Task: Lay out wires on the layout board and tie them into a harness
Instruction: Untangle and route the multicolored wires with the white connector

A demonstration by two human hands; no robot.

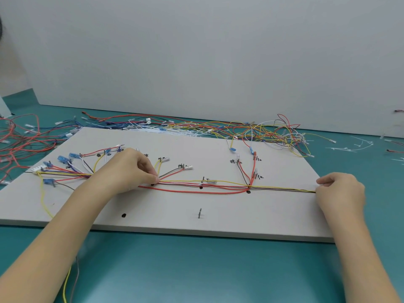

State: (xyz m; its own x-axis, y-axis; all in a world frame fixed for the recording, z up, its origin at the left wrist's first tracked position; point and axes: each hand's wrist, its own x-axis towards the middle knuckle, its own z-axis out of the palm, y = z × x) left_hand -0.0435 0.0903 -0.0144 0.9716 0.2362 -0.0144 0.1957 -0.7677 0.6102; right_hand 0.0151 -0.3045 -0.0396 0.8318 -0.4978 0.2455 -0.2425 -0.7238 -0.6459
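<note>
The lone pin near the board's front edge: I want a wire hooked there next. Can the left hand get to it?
Probably yes: the pin stands on bare board with nothing around it, but the left hand now pinches the wire bundle and must release first.

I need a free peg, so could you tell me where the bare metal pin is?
The bare metal pin stands near the layout board's front edge, centre, below the wire bundle.

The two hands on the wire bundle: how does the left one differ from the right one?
The left hand pinches the wire bundle mid-board, where branches fan out; the right hand holds it at the layout board right edge. The left forearm crosses the board; the right stays off it. Both pinch with curled fingers.
</note>
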